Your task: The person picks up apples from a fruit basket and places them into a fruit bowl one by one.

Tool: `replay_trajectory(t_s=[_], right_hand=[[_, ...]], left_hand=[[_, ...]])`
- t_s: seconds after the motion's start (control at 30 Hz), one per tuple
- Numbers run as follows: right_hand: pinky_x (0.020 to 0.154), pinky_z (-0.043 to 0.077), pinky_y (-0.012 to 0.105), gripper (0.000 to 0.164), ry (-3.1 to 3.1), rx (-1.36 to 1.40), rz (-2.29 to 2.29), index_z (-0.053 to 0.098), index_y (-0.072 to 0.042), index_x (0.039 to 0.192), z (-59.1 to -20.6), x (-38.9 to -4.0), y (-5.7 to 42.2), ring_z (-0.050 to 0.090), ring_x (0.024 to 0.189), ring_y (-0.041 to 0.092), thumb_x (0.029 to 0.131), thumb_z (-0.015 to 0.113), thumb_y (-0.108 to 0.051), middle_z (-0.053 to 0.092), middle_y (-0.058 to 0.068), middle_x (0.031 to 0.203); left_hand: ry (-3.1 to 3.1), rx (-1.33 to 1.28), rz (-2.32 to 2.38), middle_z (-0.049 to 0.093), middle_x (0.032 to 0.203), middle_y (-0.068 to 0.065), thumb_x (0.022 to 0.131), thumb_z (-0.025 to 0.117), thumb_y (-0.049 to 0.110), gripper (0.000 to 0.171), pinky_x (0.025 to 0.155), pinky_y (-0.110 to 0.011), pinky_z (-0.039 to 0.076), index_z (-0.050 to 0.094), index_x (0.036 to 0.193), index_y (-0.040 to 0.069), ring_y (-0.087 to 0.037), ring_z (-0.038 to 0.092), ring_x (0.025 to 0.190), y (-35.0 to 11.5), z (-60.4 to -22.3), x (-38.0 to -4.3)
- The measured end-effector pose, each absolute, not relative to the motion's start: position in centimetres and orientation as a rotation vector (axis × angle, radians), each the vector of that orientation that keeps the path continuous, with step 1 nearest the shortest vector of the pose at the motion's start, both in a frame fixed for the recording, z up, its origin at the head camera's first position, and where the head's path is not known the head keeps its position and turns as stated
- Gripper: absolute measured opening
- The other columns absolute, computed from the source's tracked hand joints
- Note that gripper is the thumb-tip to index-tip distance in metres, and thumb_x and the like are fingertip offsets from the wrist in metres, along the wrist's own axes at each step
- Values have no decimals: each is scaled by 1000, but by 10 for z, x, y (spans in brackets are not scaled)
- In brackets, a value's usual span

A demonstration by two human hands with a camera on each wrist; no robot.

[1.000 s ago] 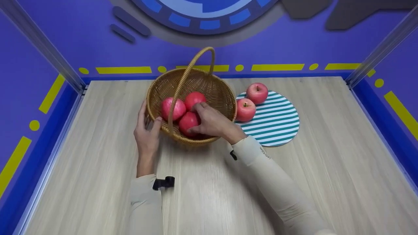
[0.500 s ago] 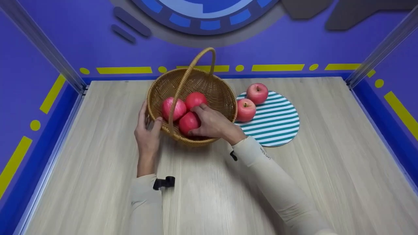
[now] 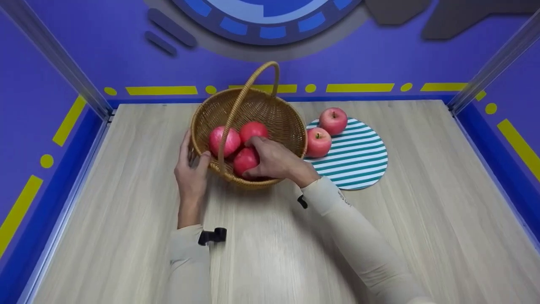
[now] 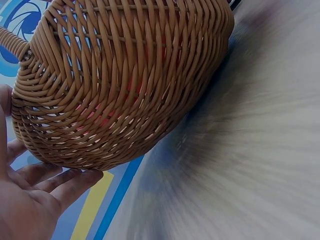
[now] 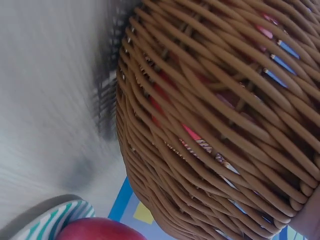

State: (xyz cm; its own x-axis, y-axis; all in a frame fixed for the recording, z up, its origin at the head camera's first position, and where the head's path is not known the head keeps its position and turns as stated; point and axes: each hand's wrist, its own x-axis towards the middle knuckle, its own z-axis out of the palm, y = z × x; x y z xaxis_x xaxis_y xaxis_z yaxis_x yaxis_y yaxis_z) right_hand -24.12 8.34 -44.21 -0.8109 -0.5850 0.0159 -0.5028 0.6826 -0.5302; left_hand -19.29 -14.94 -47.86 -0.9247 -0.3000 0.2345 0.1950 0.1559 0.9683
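A wicker basket (image 3: pixel 282 114) with a tall arched handle stands on the wooden table, three red apples inside it. At its left side my left hand (image 3: pixel 190 177) grips it, thumb at the rim and fingers against the outer wall; the left wrist view shows the fingertips touching the weave (image 4: pixel 125 90). My right hand (image 3: pixel 276 160) reaches over the near right rim and grips the nearest apple (image 3: pixel 246 161). Beside that one lie the left apple (image 3: pixel 225 141), partly behind the handle, and the back apple (image 3: pixel 254 131). In the right wrist view the basket wall (image 5: pixel 210 115) hides my right fingers.
Right of the basket lies a round mat (image 3: pixel 358 160) with green and white stripes. Two more apples rest at its left edge, one farther back (image 3: pixel 333 121) and one (image 3: pixel 318 142) close to the basket rim. Blue-purple panels (image 3: pixel 139 67) enclose the table (image 3: pixel 261 245).
My right hand and the apple it grips have shifted very slightly toward the right inside the basket. My left hand stays in place on the basket.
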Motion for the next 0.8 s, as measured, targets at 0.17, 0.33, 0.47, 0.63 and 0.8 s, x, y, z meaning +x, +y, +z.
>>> replay_trajectory(t_s=[0.17,0.33,0.47,0.63,0.8], right_hand=[[104,54,41,76,2716,-924,-933,55,-7,146,-438,-240,88,61,121,26,87,85,-45,57,12,140],[102,56,41,79,2708,-921,-1101,55,-8,150,-432,-238,94,59,122,24,87,85,-45,54,9,140],[103,55,41,81,2710,-891,-1234,56,-6,150,-430,-237,100,58,122,23,85,86,-43,53,9,138],[103,54,39,79,2691,-831,-1426,58,-9,147,-431,-235,109,58,123,19,84,88,-45,54,4,135],[105,54,36,77,2609,-787,-1619,55,-11,147,-433,-231,118,61,123,17,85,89,-41,56,2,138]], left_hand=[[-2051,77,-1824,49,160,-3,99,66,17,68,120,-38,41,45,164,24,-22,48,145,-152,-486,-196],[-2048,74,-1839,49,161,-4,99,67,19,69,119,-38,41,46,163,24,-22,48,146,-152,-485,-195],[-2047,83,-1846,49,160,-4,98,67,19,69,119,-37,42,46,163,25,-22,48,146,-151,-484,-195],[-2034,80,-1855,50,159,-6,98,67,17,69,118,-36,42,46,163,24,-24,49,145,-151,-485,-195],[-2031,82,-1846,50,159,-6,97,67,16,68,119,-36,41,47,163,24,-23,49,145,-151,-487,-196]])
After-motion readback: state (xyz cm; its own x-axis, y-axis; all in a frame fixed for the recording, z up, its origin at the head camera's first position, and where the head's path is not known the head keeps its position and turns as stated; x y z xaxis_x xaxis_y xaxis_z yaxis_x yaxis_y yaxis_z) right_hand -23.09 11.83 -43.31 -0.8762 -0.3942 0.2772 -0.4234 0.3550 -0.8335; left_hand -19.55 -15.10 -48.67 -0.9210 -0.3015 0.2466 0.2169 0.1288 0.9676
